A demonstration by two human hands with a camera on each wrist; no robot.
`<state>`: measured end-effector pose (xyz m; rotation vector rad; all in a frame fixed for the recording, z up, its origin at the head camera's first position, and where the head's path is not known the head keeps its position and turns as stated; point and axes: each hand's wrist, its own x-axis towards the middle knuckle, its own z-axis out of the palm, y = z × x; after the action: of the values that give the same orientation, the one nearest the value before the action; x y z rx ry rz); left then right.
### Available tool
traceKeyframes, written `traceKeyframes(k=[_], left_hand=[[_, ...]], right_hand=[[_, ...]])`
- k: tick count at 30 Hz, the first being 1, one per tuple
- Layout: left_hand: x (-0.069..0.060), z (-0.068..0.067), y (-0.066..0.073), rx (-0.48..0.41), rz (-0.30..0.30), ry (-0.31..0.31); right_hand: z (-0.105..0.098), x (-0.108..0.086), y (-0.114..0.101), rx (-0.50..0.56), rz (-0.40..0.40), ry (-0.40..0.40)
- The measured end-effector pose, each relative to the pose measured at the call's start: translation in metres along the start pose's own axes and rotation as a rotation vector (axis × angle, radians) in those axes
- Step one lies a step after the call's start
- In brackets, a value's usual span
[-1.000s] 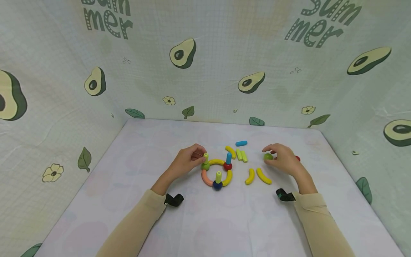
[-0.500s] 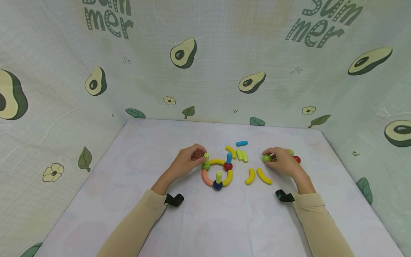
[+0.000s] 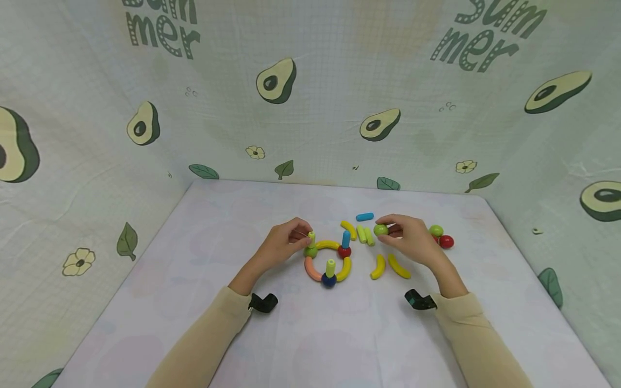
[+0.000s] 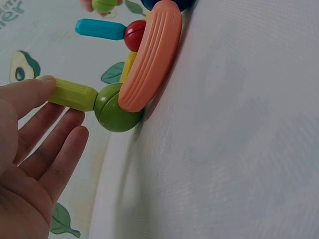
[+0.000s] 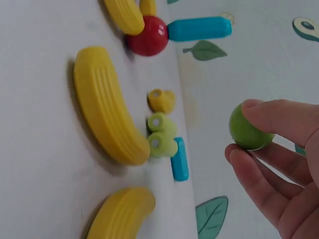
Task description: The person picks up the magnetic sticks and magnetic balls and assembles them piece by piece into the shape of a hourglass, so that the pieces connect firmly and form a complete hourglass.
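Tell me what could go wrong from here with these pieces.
The raised green ball, pinched by the right hand, might slip and roll away. The left hand pinches an upright lime stick; a tug could part the supporting green ball from the coral piece. The right hand might bump the nearby loose lime sticks.

Even, diffuse light fills the head view, and the printed avocado (image 3: pixel 558 92) at two o'clock looks stretched. Both wrist views are dimmer and greyer. In the left, a blurry shadow falls toward six o'clock from the green ball (image 4: pixel 113 109); in the right, a curved yellow piece (image 5: pixel 107 107) shades the cloth (image 5: pixel 35 149) toward eight.
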<state>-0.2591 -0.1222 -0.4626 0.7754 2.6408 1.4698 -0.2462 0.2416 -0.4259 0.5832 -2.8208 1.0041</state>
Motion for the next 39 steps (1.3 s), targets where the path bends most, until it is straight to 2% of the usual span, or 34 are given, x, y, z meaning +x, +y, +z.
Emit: traceKeyframes(k=[8, 17, 23, 32, 39], left_hand=[[-0.001, 0.0, -0.002, -0.001, 0.013, 0.004], [0.0, 0.002, -0.002, -0.004, 0.013, 0.001], [0.0, 0.002, -0.001, 0.013, 0.016, 0.007], [0.0, 0.005, 0.001, 0.02, 0.01, 0.02], [0.001, 0.007, 0.003, 0.005, 0.025, 0.0]], right_hand=[[0.014, 0.012, -0.03, 0.116, -0.111, 0.038], [0.031, 0.021, -0.049, 0.182, -0.119, 0.025], [0.038, 0.022, -0.054, 0.204, -0.113, 0.007], [0.04, 0.023, -0.051, 0.251, -0.102, -0.014], [0.044, 0.024, -0.051, 0.262, -0.131, -0.026]])
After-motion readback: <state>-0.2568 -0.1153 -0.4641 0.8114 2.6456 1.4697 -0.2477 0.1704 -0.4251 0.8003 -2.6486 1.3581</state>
